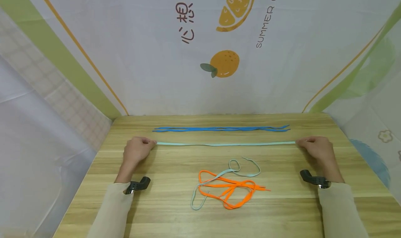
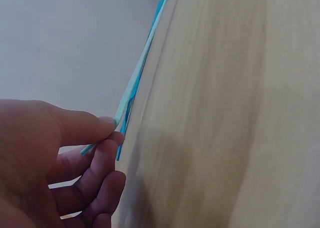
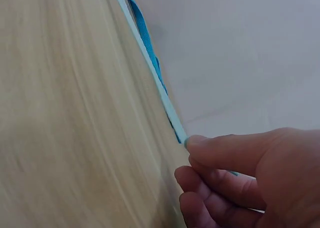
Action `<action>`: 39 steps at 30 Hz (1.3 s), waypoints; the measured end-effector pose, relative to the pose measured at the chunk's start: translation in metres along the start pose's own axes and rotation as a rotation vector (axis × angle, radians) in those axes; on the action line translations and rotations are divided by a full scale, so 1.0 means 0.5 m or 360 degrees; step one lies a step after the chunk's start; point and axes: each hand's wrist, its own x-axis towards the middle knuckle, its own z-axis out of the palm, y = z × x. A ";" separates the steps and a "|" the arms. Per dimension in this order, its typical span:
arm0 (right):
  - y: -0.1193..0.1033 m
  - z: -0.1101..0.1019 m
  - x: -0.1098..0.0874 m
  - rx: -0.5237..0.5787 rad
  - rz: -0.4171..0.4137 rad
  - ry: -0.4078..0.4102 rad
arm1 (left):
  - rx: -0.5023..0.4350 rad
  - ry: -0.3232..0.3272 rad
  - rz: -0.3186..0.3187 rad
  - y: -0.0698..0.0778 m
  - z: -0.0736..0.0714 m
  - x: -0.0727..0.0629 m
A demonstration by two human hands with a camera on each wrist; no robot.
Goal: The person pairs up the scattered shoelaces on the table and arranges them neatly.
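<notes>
- Pinched at one end between thumb and finger of the left hand (image 1: pixel 139 149): a mint lace (image 1: pixel 225 144), tip poking out past the grip.
- Pinched the same way at the other end by the right hand (image 1: pixel 317 149).
- Stretched side to side over the table (image 1: pixel 282 217), nearer the back edge than the front: that same mint lace, almost straight, with a tiny dip in the middle.
- Just behind, close to the back edge: blue laces (image 1: pixel 220 129), side by side, a bit wavy.
- Room for moving: a strip of wood between each hand and the side edge, plus a wide stretch towards the front.
- Nearer the body: an orange lace (image 1: pixel 231 207), flat and loopy, crossed by a thinner, curly pale lace (image 1: pixel 227 171).
- Underneath: yellowish wood with long streaky lines.
- Up from the back edge: a soft white cloth (image 1: pixel 150 57) with fruit pictures.
</notes>
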 end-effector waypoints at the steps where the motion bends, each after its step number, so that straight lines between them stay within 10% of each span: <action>1: -0.001 0.001 0.000 -0.0008 -0.0006 -0.0001 | 0.0010 -0.0002 -0.0005 0.001 0.000 0.000; 39: 0.011 0.001 -0.005 -0.0041 0.0010 0.0038 | 0.0033 -0.0021 -0.0034 -0.019 -0.024 -0.003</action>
